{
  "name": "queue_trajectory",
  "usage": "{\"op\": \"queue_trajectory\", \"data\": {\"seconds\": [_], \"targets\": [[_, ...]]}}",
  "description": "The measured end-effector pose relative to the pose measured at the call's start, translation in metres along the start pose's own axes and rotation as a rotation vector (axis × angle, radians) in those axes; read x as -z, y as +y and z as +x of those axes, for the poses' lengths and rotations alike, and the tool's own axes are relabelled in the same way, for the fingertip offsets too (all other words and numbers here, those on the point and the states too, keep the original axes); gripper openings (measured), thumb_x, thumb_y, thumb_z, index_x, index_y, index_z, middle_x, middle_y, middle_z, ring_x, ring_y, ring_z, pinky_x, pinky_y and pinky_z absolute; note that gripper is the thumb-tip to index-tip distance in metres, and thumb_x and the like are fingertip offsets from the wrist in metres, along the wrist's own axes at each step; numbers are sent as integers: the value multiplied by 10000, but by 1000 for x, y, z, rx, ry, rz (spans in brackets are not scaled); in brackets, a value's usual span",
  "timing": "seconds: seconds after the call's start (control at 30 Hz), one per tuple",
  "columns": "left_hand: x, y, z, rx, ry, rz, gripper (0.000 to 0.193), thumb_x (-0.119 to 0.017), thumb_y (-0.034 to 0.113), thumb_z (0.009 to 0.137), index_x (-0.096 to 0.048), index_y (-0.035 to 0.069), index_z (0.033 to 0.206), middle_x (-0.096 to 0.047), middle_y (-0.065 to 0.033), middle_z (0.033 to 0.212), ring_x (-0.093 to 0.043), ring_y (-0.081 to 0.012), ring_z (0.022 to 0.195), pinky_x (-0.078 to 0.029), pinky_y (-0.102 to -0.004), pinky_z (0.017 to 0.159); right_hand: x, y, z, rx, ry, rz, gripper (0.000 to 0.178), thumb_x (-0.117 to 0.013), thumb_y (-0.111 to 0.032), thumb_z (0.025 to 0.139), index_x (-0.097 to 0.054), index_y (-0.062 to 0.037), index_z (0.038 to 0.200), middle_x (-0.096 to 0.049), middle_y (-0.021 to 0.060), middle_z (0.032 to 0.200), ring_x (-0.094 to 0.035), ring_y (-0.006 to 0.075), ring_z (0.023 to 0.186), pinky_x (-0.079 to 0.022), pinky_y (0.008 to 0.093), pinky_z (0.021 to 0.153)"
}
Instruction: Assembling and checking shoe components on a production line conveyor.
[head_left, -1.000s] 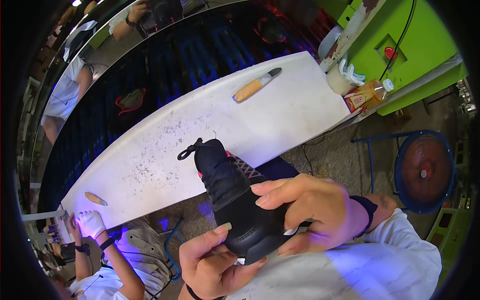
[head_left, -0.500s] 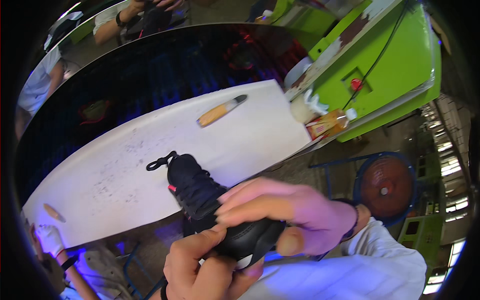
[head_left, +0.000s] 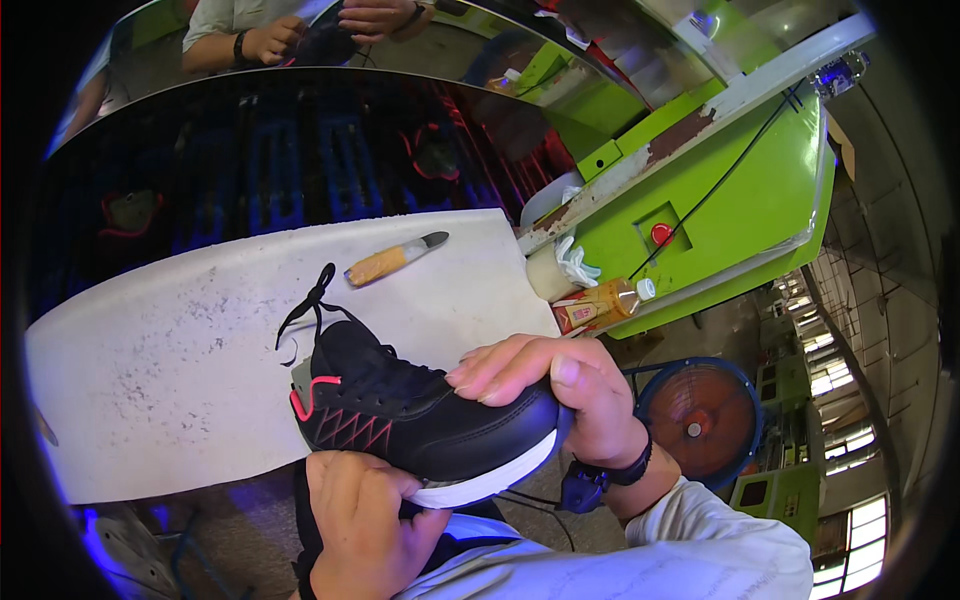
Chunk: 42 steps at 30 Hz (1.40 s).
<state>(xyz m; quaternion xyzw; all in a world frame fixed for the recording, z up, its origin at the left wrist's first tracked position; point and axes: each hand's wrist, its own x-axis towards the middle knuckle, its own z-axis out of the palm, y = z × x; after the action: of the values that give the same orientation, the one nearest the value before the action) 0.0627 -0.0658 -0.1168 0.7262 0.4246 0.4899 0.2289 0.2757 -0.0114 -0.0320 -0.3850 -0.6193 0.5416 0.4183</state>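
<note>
A black shoe (head_left: 405,410) with red zigzag stitching, black laces and a white sole is held over the near edge of the white work surface. Its toe points right, toward my body, and its heel lies to the left. My right hand (head_left: 560,385) wraps over the toe, thumb and fingers on the upper. Lower down, my left hand (head_left: 365,515) is closed on the near side of the shoe, gripping by the white sole. What the left fingertips touch underneath is hidden. The laces (head_left: 318,300) stick up beyond the tongue.
On the white surface (head_left: 160,370) lies a wooden-handled knife (head_left: 395,260). Beside its right end stand a bottle of orange drink (head_left: 600,305) and a cup with a white cloth (head_left: 560,268). A green machine (head_left: 740,220) with a red button is at right; a fan (head_left: 697,425) stands on the floor.
The shoe has turned, so its red-stitched side and white sole now show. My left hand has shifted left along the sole; the right hand still holds the toe. The whole view has swung.
</note>
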Motion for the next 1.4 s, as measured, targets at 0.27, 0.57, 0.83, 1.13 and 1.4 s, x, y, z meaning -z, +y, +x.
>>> {"op": "queue_trajectory", "data": {"seconds": [0.27,0.57,0.83,1.13,1.4], "targets": [[-15,-27,8,43,86,77,413,-897,182,543,-548,81,741,-509,-89,802,-474,-295,738,-371,-396,664,26,21,9,83,-49,91,510,-383,-319,1048,-684,92,1035,-688,289,1133,-644,377,1144,-466,469,1057],[-35,-29,39,-20,-50,296,390,-850,275,633,-548,98,804,-478,-67,776,-523,-256,672,-353,-397,637,36,-2,4,-61,46,-978,684,-895,-313,701,-589,12,1219,-603,187,1172,-620,329,1111,-479,399,988],[-51,-29,41,-39,-117,368,389,-847,241,643,-551,99,852,-495,-68,796,-560,-239,668,-373,-396,658,29,24,1,-119,178,-1135,596,-815,-319,715,-604,9,1167,-560,211,1130,-564,402,1091,-459,456,967],[11,-9,38,-48,-47,406,458,-904,252,670,-605,42,946,-612,-180,1001,-618,-379,930,-481,-455,798,-1,-30,20,153,33,-126,894,-714,-656,838,-550,90,1303,-659,173,1145,-648,244,1102,-470,365,1019],[97,40,-16,303,335,-259,805,-872,571,742,-448,28,1159,-607,-224,1182,-636,-312,1128,-477,-512,1048,-94,10,16,550,-375,77,683,-831,-365,754,-591,10,1271,-635,155,1124,-618,328,1048,-507,419,933]]}}
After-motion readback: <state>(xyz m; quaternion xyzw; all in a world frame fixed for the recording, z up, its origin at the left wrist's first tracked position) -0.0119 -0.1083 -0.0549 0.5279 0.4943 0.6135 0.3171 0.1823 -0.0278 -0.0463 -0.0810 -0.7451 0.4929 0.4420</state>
